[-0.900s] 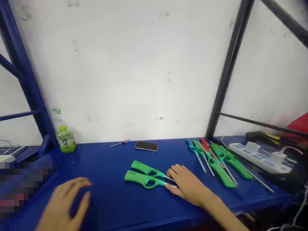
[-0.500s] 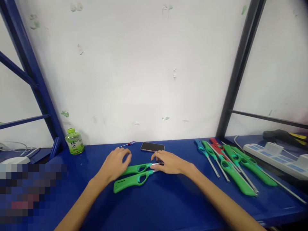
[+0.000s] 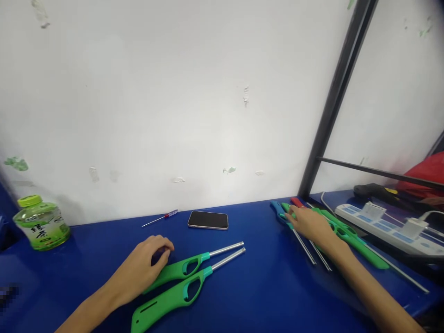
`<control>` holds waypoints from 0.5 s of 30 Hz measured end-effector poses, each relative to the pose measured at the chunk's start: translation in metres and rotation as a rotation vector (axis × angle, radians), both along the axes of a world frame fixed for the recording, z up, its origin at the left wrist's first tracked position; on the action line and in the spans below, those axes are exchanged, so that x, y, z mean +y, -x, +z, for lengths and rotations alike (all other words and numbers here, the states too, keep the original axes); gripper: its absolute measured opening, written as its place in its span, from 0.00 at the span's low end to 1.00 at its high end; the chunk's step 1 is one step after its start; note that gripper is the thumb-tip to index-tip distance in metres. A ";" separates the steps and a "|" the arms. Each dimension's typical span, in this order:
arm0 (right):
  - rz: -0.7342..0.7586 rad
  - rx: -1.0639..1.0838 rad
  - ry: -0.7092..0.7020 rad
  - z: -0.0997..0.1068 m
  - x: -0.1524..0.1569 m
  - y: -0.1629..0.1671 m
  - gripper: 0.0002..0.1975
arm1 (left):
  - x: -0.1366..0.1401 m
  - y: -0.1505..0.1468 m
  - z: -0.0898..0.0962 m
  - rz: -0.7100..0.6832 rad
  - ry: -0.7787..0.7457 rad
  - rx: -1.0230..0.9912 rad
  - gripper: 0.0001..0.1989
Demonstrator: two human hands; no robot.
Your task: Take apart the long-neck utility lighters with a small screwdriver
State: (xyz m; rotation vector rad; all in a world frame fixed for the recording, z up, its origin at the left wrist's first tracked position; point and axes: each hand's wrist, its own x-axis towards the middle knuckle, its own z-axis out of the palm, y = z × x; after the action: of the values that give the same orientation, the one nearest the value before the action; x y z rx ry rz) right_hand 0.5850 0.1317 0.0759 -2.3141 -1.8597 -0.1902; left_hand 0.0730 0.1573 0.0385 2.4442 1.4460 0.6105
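Note:
Two green gas lighters (image 3: 169,296) with metal barrels lie side by side on the blue table. Over the handle of the farther one, my left hand (image 3: 138,268) hovers or rests with its fingers loosely curled and the thumb apart, holding nothing. My right hand (image 3: 310,226) is at the group of lighters on the right. Its fingers, bent and a little apart, reach down over a green lighter (image 3: 286,206) beside a blue lighter (image 3: 278,209). Whether they touch it is unclear. A red lighter (image 3: 297,202) and more green lighters (image 3: 364,247) lie partly hidden by that hand.
A phone (image 3: 208,220) and a small screwdriver (image 3: 161,218) lie near the wall. A green drink bottle (image 3: 43,224) stands at the left. To the right are a white power strip (image 3: 381,231) with plugs, a black frame post (image 3: 336,101) and a red bag (image 3: 425,171).
My right hand has let go of the two green lighters' barrels and moved right to the other lighters. My left hand stays near the handles. The view has turned right.

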 end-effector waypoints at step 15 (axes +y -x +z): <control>0.841 0.231 0.139 -0.025 0.063 0.143 0.27 | 0.073 0.022 -0.003 0.366 -0.144 0.297 0.18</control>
State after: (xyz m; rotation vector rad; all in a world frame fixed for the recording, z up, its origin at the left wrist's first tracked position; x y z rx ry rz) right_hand 0.4420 0.1943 0.0513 -1.3454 -2.5551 0.3064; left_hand 0.0508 0.2305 0.0357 2.4760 2.0627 0.4439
